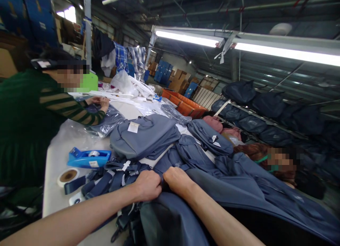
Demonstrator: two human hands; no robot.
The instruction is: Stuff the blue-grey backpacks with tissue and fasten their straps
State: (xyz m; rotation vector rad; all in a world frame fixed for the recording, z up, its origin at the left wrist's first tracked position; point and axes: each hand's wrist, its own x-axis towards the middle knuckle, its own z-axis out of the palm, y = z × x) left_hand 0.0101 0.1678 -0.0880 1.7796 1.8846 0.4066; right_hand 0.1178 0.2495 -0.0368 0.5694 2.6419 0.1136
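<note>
Both fists are close together at the upper edge of a dark blue-grey backpack [183, 217], which lies nearest to me. My left hand [148, 185] is closed on the bag's fabric, knuckles up. Just to its right, my right hand [175, 180] grips the same edge. What exactly lies inside the fingers is hidden. Left of my left hand is a bundle of navy straps [111, 182] with buckles and white ties. Beyond my hands another blue-grey backpack [148, 136] with a white tag lies on its side.
A blue tape dispenser [89, 158] and a tape roll [68, 176] are on the white table [54, 157]. At left, a co-worker in green [23, 122] handles a plastic-wrapped item. Another person [255, 150] bends at right, beside more bags. Fluorescent lamps [186, 38] hang overhead.
</note>
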